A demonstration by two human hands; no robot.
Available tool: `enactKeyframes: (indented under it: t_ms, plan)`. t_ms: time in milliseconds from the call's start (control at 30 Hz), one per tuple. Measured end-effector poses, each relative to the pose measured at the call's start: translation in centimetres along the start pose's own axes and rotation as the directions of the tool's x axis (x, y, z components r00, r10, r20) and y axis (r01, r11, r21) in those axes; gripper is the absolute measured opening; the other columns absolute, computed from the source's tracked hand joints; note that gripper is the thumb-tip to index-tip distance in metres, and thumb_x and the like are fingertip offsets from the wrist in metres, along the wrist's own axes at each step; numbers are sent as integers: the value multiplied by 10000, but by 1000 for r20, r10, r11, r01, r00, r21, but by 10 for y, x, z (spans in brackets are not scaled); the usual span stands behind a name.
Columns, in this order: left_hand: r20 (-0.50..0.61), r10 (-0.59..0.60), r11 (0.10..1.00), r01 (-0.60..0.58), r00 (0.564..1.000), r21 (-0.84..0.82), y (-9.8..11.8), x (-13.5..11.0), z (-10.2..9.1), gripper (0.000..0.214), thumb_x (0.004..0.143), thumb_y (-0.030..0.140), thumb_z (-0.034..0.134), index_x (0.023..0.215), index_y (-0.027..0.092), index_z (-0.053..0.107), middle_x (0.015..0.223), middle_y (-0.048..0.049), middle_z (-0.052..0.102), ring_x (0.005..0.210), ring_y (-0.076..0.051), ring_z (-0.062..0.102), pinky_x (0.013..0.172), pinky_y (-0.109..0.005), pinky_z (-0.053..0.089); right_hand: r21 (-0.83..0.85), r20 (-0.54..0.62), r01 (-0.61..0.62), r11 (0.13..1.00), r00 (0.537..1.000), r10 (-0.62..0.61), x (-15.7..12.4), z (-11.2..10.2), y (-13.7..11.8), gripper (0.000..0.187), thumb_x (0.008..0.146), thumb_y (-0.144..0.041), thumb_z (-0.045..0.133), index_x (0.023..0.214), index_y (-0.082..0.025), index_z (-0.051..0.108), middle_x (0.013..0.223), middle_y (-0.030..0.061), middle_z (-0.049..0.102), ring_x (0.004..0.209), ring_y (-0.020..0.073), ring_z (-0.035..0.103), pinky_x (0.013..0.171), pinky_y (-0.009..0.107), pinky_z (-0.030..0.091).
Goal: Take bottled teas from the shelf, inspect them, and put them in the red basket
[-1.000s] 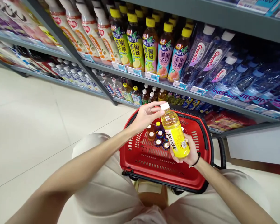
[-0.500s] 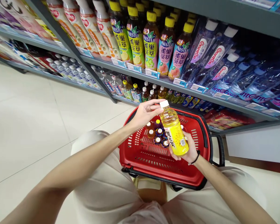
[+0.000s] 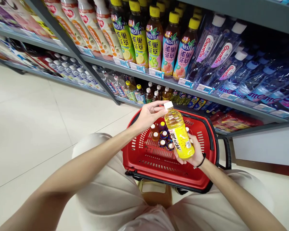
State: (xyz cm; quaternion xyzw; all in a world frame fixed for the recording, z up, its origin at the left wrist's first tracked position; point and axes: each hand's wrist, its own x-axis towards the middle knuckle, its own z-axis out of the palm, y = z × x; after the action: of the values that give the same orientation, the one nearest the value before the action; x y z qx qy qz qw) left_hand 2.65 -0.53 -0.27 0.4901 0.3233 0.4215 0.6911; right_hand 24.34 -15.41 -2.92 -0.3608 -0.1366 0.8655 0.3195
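Observation:
A drink bottle (image 3: 180,133) with a yellow label and a white cap is held tilted above the red basket. My right hand (image 3: 194,150) is wrapped round its lower part from the right, fingertips showing under the label's left side. At the top, my left hand (image 3: 151,116) has its thumb and fingers at the white cap (image 3: 168,105), closed about it. Below, several bottles (image 3: 162,135) with white or yellow caps stand in the shopping basket (image 3: 149,162). The held bottle hides part of them.
A drinks shelf (image 3: 144,72) crosses in front, with NESTEA bottles (image 3: 154,41), water bottles (image 3: 205,48) and white-and-orange bottles (image 3: 106,29). Smaller bottles fill the lower shelf (image 3: 128,100). The basket's black handle (image 3: 227,152) sticks out right, close to a white panel (image 3: 267,149).
The view has shifted slightly. Both hands keep the same grip on the bottle, whose label is turned a little.

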Motion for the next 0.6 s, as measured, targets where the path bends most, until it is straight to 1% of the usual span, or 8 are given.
enactKeyframes:
  t_ms: [167, 400, 600]
  plan:
    - [-43, -8, 999, 10, 999, 30, -1, 1, 0, 568, 814, 402, 893, 1291, 131, 742, 1050, -103, 827, 904, -190, 789, 892, -320, 623, -9, 41, -43, 999, 998, 44, -2, 1, -3, 734, 815, -802, 536, 901, -94, 712, 690, 135, 738, 461, 215, 671, 341, 221, 370]
    - [-48, -18, 998, 21, 999, 64, -2, 1, -1, 569, 829, 422, 869, 1310, 149, 737, 1034, -93, 827, 799, -162, 757, 812, -307, 616, -4, 28, -39, 999, 999, 39, -2, 2, -2, 791, 869, -816, 445, 937, -77, 719, 699, 148, 739, 465, 216, 670, 354, 232, 384]
    - [-48, -26, 998, 28, 999, 50, -3, 2, 0, 604, 812, 442, 890, 1318, 151, 737, 1053, -102, 827, 838, -178, 767, 826, -307, 619, 7, 34, -51, 999, 998, 51, -1, 0, -1, 869, 828, -855, 471, 1007, -46, 733, 704, 149, 739, 478, 227, 678, 367, 241, 400]
